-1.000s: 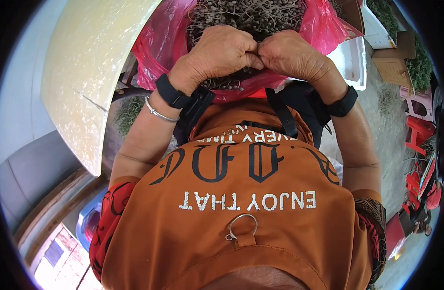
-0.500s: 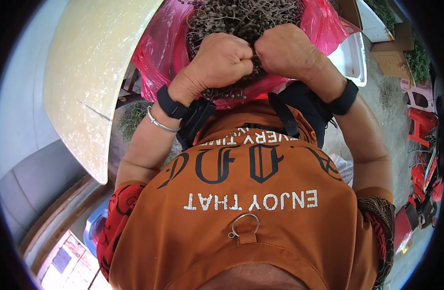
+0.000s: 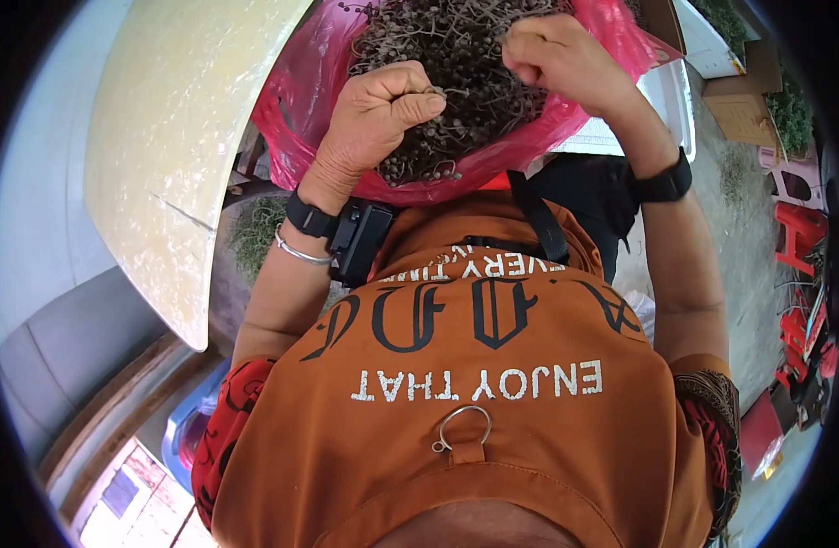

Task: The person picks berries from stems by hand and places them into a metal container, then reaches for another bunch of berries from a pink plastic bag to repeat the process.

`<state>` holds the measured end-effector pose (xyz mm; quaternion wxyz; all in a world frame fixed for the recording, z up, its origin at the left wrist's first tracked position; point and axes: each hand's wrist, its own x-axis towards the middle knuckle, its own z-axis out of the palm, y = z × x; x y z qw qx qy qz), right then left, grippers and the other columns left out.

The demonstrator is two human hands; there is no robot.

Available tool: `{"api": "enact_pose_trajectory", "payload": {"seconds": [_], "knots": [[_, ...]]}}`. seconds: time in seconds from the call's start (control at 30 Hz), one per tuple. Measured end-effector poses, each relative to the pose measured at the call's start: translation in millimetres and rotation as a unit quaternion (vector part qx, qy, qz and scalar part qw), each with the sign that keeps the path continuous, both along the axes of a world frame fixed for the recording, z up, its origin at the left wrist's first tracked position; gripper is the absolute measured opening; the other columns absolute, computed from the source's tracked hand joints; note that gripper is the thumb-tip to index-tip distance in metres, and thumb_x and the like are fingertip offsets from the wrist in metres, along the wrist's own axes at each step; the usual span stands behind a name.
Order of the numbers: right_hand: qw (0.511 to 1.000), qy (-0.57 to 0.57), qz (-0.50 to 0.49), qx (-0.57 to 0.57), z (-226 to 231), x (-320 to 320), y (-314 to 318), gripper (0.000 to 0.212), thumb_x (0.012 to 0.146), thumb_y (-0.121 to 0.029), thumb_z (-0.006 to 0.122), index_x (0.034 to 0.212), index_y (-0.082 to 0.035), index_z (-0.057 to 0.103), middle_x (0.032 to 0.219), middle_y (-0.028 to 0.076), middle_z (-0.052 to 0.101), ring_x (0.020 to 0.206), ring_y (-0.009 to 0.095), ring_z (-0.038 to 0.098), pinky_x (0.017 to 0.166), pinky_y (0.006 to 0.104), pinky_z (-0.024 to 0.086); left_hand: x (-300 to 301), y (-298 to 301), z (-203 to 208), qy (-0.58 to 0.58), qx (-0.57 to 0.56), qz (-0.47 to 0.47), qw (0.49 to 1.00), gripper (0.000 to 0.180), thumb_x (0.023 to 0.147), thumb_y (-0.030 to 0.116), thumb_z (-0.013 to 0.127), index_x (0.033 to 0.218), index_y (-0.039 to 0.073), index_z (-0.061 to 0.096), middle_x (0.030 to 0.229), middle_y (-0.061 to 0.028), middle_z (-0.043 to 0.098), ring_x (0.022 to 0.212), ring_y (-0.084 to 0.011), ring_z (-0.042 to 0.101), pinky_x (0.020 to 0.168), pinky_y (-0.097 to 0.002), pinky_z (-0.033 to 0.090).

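A pink plastic bag (image 3: 301, 110) gapes at the top middle, filled with a tangle of dark, dried-looking berry sprigs (image 3: 465, 128). Over its left part, my left hand (image 3: 383, 114) is closed, thumb pressed to the curled forefinger. A thin pale stem (image 3: 454, 91) sticks out of that pinch toward the right. My right hand (image 3: 570, 64) is above the bag's right part, apart from the left, with its fingers curled in. What it holds, if anything, cannot be made out.
A large pale yellow board (image 3: 155, 164) stands close on the left. Beyond the bag's right side is a white foam box (image 3: 680, 110). Farther right are a cardboard box (image 3: 744, 114), green plants (image 3: 794, 114) and red plastic stools (image 3: 797, 236).
My hands were together over the sprigs and have come apart. The right went up and to the right, the left slightly left. The stem at my left fingers now shows.
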<state>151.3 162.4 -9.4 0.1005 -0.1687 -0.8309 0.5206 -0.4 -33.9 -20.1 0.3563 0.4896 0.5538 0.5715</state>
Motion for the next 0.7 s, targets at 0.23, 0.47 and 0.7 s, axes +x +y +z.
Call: {"api": "enact_pose_trajectory", "payload": {"seconds": [0.23,0.47,0.7], "knots": [[0.927,-0.005,-0.009,-0.376,10.8,10.7,-31.1,0.014,0.083,-0.003,0.047,0.087,-0.002,0.06,0.074,0.004,0.058,0.047,0.004,0.041,0.037,0.0178,0.028,1.3,1.7,6.9,0.026,-0.014,-0.031,0.999,0.014,0.082,0.012,0.066,0.078,-0.001,0.061,0.07,0.001,0.052,0.065,-0.0061,0.048,0.061,-0.0195,0.039],[0.89,0.018,-0.022,-0.455,-5.3,9.7,-42.0,0.011,0.082,-0.003,0.051,0.087,-0.002,0.06,0.072,0.005,0.058,0.046,0.004,0.04,0.035,0.0169,0.025,4.8,2.0,3.4,-0.007,-0.041,0.007,0.999,0.015,0.084,0.012,0.065,0.078,-0.001,0.061,0.072,0.0014,0.054,0.068,-0.0057,0.048,0.062,-0.0203,0.04],[0.966,0.031,-0.036,-0.252,3.7,8.1,-49.1,0.009,0.08,-0.008,0.061,0.087,-0.002,0.06,0.065,-0.001,0.054,0.049,0.003,0.039,0.041,0.0176,0.03,2.5,4.4,1.5,-0.04,-0.037,-0.003,0.999,0.016,0.087,0.014,0.062,0.081,-0.001,0.061,0.072,0.0026,0.052,0.069,-0.0055,0.047,0.065,-0.0202,0.04]]}}
